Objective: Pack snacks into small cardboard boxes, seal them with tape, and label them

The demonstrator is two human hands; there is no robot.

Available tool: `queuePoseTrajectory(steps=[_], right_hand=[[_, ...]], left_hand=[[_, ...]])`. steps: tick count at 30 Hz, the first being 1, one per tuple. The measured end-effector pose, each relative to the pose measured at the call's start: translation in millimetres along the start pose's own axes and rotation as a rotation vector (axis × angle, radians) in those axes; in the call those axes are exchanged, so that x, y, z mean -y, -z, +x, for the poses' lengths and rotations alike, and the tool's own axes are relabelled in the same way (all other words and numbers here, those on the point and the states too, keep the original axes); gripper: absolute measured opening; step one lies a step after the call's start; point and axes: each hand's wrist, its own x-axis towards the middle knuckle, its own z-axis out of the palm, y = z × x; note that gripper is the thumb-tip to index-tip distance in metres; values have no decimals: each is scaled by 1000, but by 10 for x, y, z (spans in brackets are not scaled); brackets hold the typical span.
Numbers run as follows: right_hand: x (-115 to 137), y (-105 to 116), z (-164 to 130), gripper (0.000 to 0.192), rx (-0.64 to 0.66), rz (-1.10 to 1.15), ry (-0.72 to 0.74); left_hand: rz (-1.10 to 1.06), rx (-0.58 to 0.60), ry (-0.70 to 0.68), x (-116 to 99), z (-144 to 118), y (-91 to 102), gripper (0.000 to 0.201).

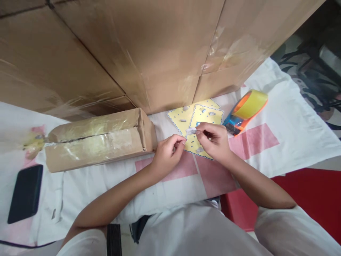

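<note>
L hand & R hand sit close together over the yellow cards, fingertips nearly meeting. R hand's thumb + forefinger are pinched on a small grey-white piece; L hand's fingers are curled w/ tips together just left of that piece, but can't tell if they actually grip it or anything else. The piece is held just above the cards, between the 2 hands; too small/blurred to tell its shape well, its long axis looks roughly L-R, running from one hand toward the other.

Yellow cards lie flat on the white cloth, overlapping, w/ blue edging & several small grey bits on them. They stretch away from the person, far ends toward the big cardboard boxes. Tape dispenser, orange/blue w/ a yellowish roll, lies just R of the cards, angled up-right. Long taped carton lies L of the hands, long axis L-R. Dark phone far L on the cloth, well apart.
</note>
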Motion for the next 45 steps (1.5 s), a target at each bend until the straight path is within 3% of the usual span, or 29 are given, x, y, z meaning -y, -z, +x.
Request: queuePoseTrajectory(steps=[4, 8, 13, 16, 18, 26, 29, 31, 36, 38, 45], right_hand=[[-78, -11, 27, 15, -31, -121, 101], [-120, -127, 75, 17, 5, -100, 51], [-58, -360, 227, 10, 150, 263, -278], [-2, -417, 321, 12, 230, 541, -467], [22, -415, 353, 14, 257, 657, -507], [11, -464, 242, 12, 253, 723, -354], [40, -470, 187, 16, 290, 634, -290], [75, -459, 162, 16, 312, 542, -225], [130, -422, 133, 10, 339, 414, -69], [128, -384, 148, 10, 396, 359, -15], [122, -230, 345, 9, 676, 262, 85]], left_hand=[[35, 57, 30, 94, 47, -157, 10], [304, 207, -17, 128, 138, -334, 15], [451, 232, -22, 43, 129, -358, 16], [311, 141, 12, -14, -23, -248, 22], [191, 66, 33, -37, -160, -155, 24], [-38, -250, 146, -40, -525, 59, 25], [-178, -390, 176, -44, -528, 26, 16], [-254, -459, 177, -55, -515, -27, 21], [-284, -598, 164, -80, -510, -131, 19], [-221, -615, 132, -85, -519, -111, 17], [82, -424, 134, -196, -580, 40, 11]])
